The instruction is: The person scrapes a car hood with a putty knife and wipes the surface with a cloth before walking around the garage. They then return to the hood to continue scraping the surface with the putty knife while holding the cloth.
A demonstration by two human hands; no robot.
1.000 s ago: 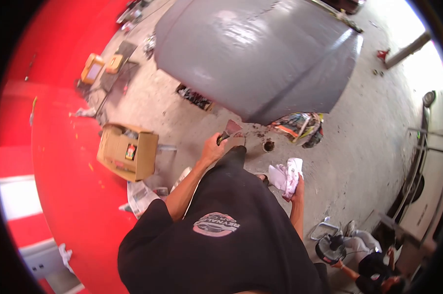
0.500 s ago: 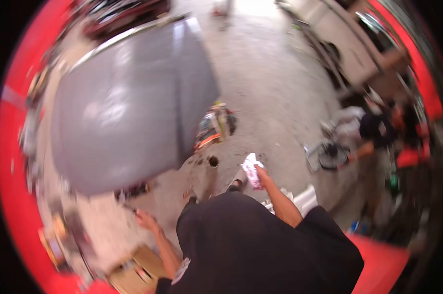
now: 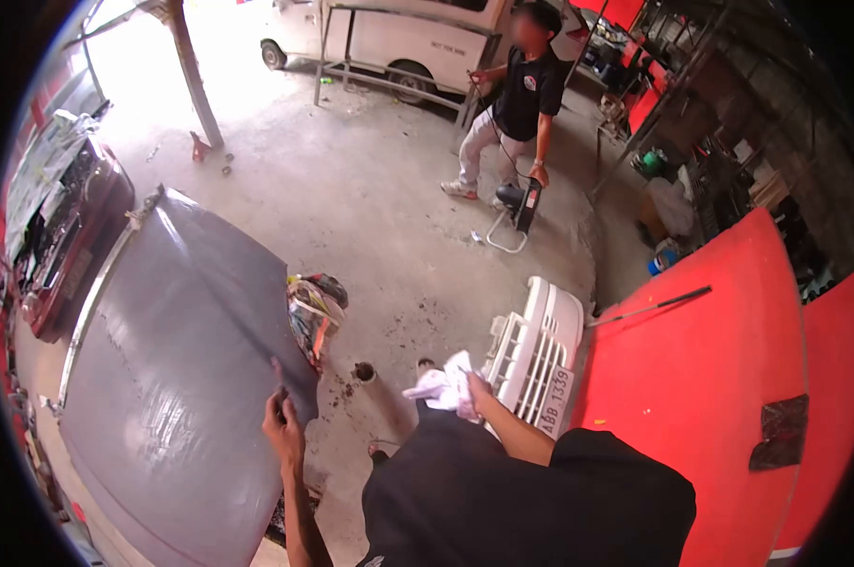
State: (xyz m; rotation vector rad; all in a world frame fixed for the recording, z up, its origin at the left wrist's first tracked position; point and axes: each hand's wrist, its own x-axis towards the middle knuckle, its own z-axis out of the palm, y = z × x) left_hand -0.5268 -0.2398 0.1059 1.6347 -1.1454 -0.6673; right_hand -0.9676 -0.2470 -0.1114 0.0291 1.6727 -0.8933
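My left hand (image 3: 283, 427) is raised over the near right edge of a large grey car hood (image 3: 177, 350). Its fingers are closed around a slim dark tool (image 3: 281, 389) that points away from me; its kind is too small and blurred to make out. My right hand (image 3: 478, 389) is in front of my body, closed on a crumpled white cloth (image 3: 442, 387) with pinkish marks. Right beside that hand stands a white car grille and bumper piece (image 3: 538, 345) bearing a number plate.
A red car panel (image 3: 682, 369) fills the right side, with a thin black rod (image 3: 658, 307) on it. Ahead, a person (image 3: 521, 104) holds a corded device on a stand (image 3: 520, 208). A pipe-like post (image 3: 375, 387) and a bag of rubbish (image 3: 315, 307) are by the grey hood.
My view has swung rightward and up, bringing the red panel and white grille into sight. My left hand has risen with the slim tool; the person, formerly low at the right, appears standing ahead.
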